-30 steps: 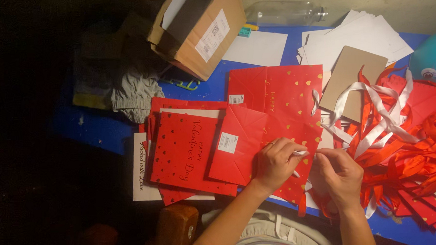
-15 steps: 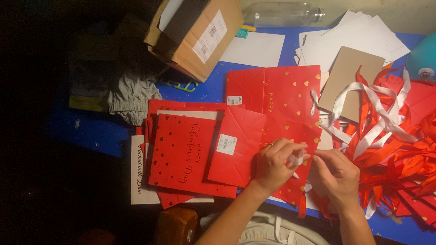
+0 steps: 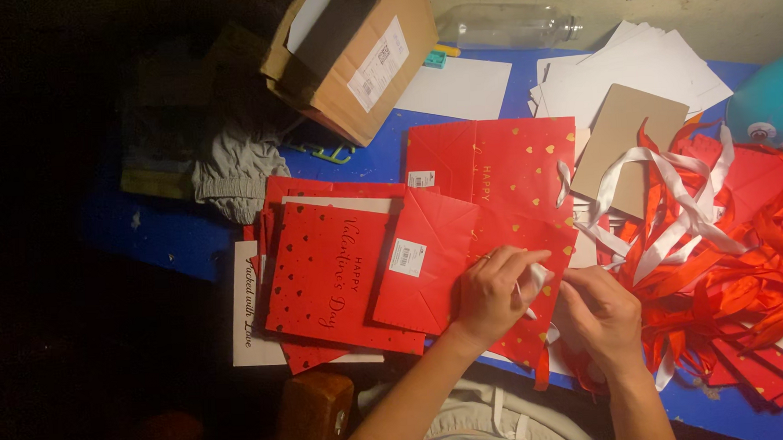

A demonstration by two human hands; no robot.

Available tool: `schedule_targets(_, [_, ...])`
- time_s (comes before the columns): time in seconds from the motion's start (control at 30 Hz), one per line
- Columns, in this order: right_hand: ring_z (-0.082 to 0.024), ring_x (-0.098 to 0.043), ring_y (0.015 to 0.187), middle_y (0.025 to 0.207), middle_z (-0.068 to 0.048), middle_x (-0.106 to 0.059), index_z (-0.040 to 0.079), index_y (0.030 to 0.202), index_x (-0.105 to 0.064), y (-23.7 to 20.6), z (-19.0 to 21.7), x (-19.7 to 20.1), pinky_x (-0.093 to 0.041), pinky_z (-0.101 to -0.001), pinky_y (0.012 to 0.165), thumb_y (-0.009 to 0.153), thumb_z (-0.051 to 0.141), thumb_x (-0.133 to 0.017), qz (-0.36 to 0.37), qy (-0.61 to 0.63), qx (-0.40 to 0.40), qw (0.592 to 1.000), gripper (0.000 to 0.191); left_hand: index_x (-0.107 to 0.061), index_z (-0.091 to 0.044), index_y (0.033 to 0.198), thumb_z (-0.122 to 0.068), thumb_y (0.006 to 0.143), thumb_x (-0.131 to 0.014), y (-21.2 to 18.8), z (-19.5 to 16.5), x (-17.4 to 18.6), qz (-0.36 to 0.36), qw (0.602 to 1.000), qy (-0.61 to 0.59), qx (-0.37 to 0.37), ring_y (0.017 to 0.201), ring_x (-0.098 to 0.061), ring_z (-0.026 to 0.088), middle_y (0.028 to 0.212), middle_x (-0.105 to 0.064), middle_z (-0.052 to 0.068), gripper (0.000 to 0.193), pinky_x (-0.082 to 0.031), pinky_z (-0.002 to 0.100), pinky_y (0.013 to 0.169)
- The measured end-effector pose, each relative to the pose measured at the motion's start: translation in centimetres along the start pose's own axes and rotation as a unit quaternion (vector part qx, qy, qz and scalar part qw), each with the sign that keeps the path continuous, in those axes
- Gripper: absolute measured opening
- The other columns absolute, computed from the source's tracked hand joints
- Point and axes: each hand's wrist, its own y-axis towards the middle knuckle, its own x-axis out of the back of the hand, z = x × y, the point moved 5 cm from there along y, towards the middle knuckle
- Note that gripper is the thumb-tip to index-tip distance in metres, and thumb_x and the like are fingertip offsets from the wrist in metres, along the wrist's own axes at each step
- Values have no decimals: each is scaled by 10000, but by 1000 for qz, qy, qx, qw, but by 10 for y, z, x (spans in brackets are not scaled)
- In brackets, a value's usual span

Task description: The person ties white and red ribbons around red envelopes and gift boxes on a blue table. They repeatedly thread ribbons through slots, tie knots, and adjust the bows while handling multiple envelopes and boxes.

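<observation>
My left hand [image 3: 493, 296] rests on a flat red paper gift bag with gold hearts [image 3: 504, 184] and pinches a white ribbon end [image 3: 537, 280] at the bag's lower edge. My right hand [image 3: 600, 315] is right beside it, fingers closed on the same ribbon end. Left of my hands lies a stack of folded red gift bags [image 3: 332, 275] with a white sticker on the top one. A tangle of red and white ribbons [image 3: 700, 224] spreads to the right on the blue table [image 3: 172, 230].
A cardboard box [image 3: 358, 54] stands at the back, a clear plastic bottle [image 3: 510, 23] behind it. White paper sheets [image 3: 631, 69] and a brown card [image 3: 621, 144] lie at the back right. Grey cloth [image 3: 231, 170] is at the left, a teal round object [image 3: 774, 106] far right.
Both hands stay at the bag's lower edge, fingers shifting slightly on the ribbon end. Nothing else has moved.
</observation>
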Motion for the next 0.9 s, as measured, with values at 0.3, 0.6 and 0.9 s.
schedule_targets(0.3, [-168,-683,853,946,-78,-701,24,1088,-713,1,-5,0,-518,-279,781,870,19,-704,9,10,-4,1000,219,-602,-40,1069,-64,1004,-709,-13,29,-15,-10,996,-47,70,931,-723,298,992,-717,95,127,-570,381,795])
schedule_targets(0.6, [-186,-670,878,982,-88,-671,25,1056,-682,1,-11,-1,-514,-289,788,893,12,-682,-7,-14,30,999,164,-689,-106,1075,-142,860,-809,-4,1,-3,15,999,30,3,920,-695,279,962,-692,71,248,-552,377,782])
schedule_targets(0.9, [-132,-710,899,998,-70,-740,39,1137,-694,-2,-14,-3,-532,-279,806,900,72,-688,13,12,-17,1000,239,-632,-78,1071,-190,815,-822,-8,13,-5,16,999,-45,3,942,-704,315,1003,-710,92,338,-555,406,822])
